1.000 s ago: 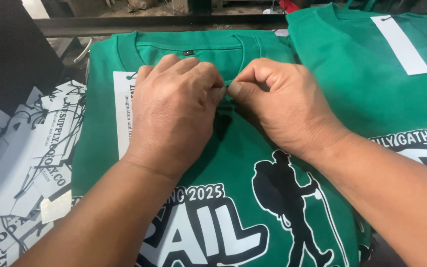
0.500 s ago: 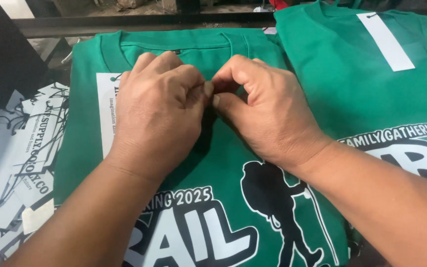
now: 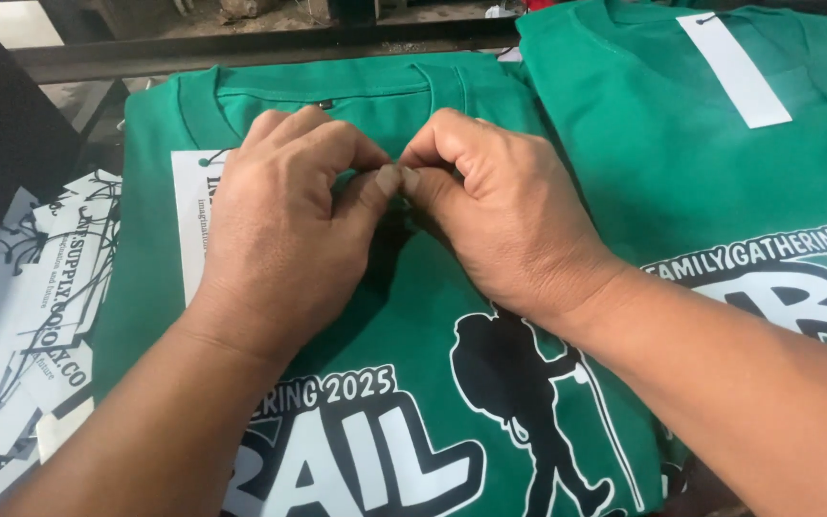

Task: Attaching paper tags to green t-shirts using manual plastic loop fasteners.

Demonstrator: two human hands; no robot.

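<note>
both hands meet thumb to thumb just below the collar of the green t-shirt (image 3: 404, 316), which lies flat under them w/ collar on the far side and the print (white block letters, black hiker silhouette) on the near side toward the wrists. left hand (image 3: 284, 225) is curled, fingers folded in, thumb tip pressed vs the right thumb. right hand (image 3: 500, 215) is curled the same way, pinching at the same spot. whatever sits between the thumb tips is too small to make out; could be a thread or tag string, can't tell. both hands equally near that pinch point, neither leads.

white hang tag (image 3: 198, 215) lies on the shirt chest just left of the left hand, partly under its knuckles, long axis running away-to-near. it's the left hand's side, touching or nearly so.

further left, past the shirt edge, a loose pile of printed paper tags (image 3: 26, 316) w/ black strings. right of the right hand, a second green t-shirt (image 3: 720, 191) overlaps, w/ its own white tag strip (image 3: 734, 67) near its collar.
</note>
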